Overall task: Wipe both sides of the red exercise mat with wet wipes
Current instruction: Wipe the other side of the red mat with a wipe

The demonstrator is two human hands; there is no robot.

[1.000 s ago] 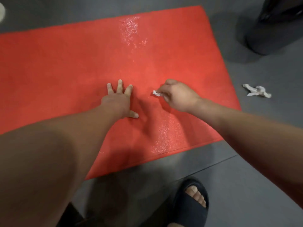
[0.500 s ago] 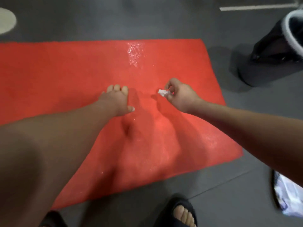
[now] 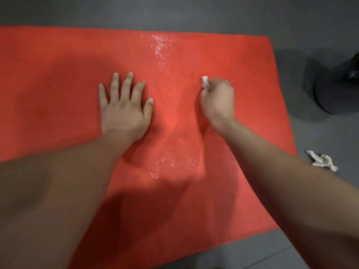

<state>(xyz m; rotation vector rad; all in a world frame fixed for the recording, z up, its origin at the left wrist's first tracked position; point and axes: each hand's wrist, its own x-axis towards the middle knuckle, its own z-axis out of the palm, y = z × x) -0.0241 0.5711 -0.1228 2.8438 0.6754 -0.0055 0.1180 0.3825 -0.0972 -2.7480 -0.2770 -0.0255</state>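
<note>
The red exercise mat [image 3: 58, 74] lies flat on the grey floor and fills most of the view. Wet, shiny streaks run down its middle. My left hand [image 3: 124, 109] rests palm-down on the mat with its fingers spread. My right hand [image 3: 218, 101] is curled into a fist to the right of it, pressing a small white wet wipe [image 3: 204, 82] onto the mat; only the wipe's tip sticks out past the fingers.
A crumpled used wipe [image 3: 321, 160] lies on the grey floor beside the mat's right edge. A dark object with a round base [image 3: 338, 90] stands on the floor at the far right. Grey floor [image 3: 174, 10] surrounds the mat.
My left hand has flattened out with fingers spread. My right hand still grips the wipe and has turned so the wipe now points away from me. The view has moved closer over the mat.
</note>
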